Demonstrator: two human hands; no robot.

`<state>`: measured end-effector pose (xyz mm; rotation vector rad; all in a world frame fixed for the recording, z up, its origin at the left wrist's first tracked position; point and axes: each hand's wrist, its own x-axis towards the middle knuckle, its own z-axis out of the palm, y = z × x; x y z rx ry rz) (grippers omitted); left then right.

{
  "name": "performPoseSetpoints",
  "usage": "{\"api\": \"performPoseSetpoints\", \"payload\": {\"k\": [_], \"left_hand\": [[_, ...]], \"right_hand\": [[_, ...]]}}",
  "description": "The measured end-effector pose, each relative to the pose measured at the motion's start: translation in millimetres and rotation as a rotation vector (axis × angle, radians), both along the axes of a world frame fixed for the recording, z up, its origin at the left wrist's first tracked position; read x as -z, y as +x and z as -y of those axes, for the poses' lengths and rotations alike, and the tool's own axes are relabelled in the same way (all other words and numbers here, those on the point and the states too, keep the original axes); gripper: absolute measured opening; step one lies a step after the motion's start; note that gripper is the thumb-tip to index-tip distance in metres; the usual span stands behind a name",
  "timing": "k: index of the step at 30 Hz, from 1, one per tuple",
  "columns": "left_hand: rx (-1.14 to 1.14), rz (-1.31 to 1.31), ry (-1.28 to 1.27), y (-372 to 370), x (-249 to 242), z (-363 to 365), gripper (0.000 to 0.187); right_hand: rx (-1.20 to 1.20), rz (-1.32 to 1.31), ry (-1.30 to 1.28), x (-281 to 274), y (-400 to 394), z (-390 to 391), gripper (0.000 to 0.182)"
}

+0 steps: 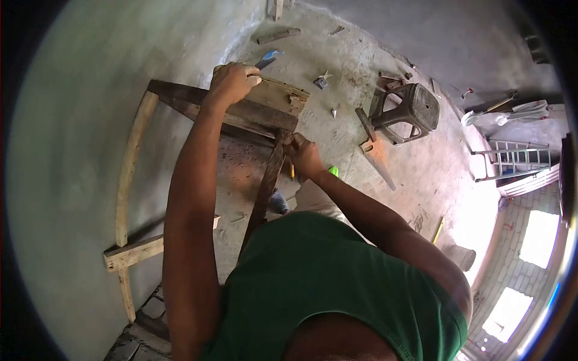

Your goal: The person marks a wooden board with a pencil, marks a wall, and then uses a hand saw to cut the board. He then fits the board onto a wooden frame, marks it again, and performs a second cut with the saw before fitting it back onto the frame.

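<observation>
A rough wooden frame of dark planks stands against the wall in front of me. My left hand is closed over the edge of its upper board, fingers curled over the far side. Lower and to the right, my right hand is closed at the corner where a dark wooden post meets the crosspiece. Its fingers press against the top of the post and are partly hidden. A blue-handled tool shows just beyond my left hand.
On the floor to the right lie a handsaw and a dark plastic stool on its side. A pale upright batten and a short plank stand by the left wall. Farther right is a metal ladder.
</observation>
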<state>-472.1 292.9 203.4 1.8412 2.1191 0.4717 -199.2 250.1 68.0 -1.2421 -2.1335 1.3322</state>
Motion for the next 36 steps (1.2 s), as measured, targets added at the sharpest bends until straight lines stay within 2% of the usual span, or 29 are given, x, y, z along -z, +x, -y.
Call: {"api": "performPoseSetpoints", "payload": {"k": [1,5,7,8,10,11,13,14,16,18,20,22,23,25,26,28,29,31,32,34,36], "left_hand": [[0.003,-0.001,-0.005,0.6,0.0,0.9,0.036],[0.032,-0.035,0.036,-2.4,5.3,-1.3,0.035],[0.035,-0.031,0.043,-2.1,3.2,-0.5,0.035],[0.031,-0.029,0.043,-1.9,2.0,0.7,0.035],[0.028,-0.027,0.041,-0.9,1.4,1.0,0.035],[0.029,-0.014,0.06,-0.6,1.6,1.2,0.035],[0.024,-0.003,0.075,-1.1,2.7,1.4,0.034],[0.005,-0.006,0.057,0.5,2.3,1.7,0.035],[-0.013,-0.01,0.036,-0.7,3.9,1.5,0.035],[0.008,-0.035,0.087,-1.2,6.5,2.2,0.036],[0.0,-0.019,0.057,-0.2,2.2,2.7,0.036],[-0.006,-0.008,0.026,0.0,0.1,2.5,0.036],[-0.018,0.005,0.019,0.3,-0.1,2.1,0.035],[-0.024,0.017,0.007,0.9,0.4,1.2,0.035],[-0.021,0.014,0.013,0.8,0.3,0.8,0.035],[-0.013,0.007,0.016,-0.1,0.5,-0.7,0.034],[-0.02,0.026,0.009,-0.6,2.1,-1.1,0.034],[-0.024,0.041,-0.001,-1.3,1.5,-2.2,0.034],[-0.008,0.011,0.008,-1.6,1.8,-1.9,0.035],[0.012,-0.02,0.016,-2.1,1.6,-1.9,0.036],[0.022,-0.021,0.054,-2.8,2.7,-1.6,0.036]], "right_hand": [[0.064,-0.079,-0.085,3.6,-1.8,-2.6,0.027],[0.136,-0.075,-0.056,25.2,-9.1,-7.3,0.022],[0.034,0.032,0.259,14.2,-17.4,-9.5,0.02],[0.036,0.03,0.257,8.2,-22.4,-12.7,0.02],[-0.019,0.125,-0.175,-9.3,-37.5,-20.7,0.02],[-0.019,0.125,-0.176,5.7,-43.0,-25.7,0.02],[-0.045,-0.139,-0.383,58.8,-53.1,-34.7,0.02],[-0.048,-0.14,-0.386,71.9,-58.2,-37.5,0.02],[-0.573,0.496,0.723,79.9,-66.9,-39.3,0.018],[-0.648,0.487,0.703,73.8,-69.7,-36.5,0.018],[-0.725,0.475,0.688,38.5,-80.2,-33.4,0.018],[-0.082,0.021,-0.737,0.7,-99.5,-25.4,0.02],[-0.082,0.017,-0.741,0.4,-109.6,-24.1,0.02],[0.004,0.167,-0.604,5.8,-134.1,-29.3,0.021],[0.006,0.163,-0.609,29.4,-147.7,-33.5,0.021],[-0.249,0.14,0.107,93.1,-175.2,-41.8,0.02],[-0.246,0.136,0.104,95.5,-188.1,-42.7,0.02],[0.141,-0.259,-0.462,83.5,-203.6,-42.6,0.018],[0.144,-0.262,-0.464,79.0,-202.9,-45.1,0.018],[0.134,-0.137,-0.618,29.6,-194.9,-48.4,0.023],[0.159,-0.124,-0.555,35.9,-198.4,-49.5,0.024]]}}
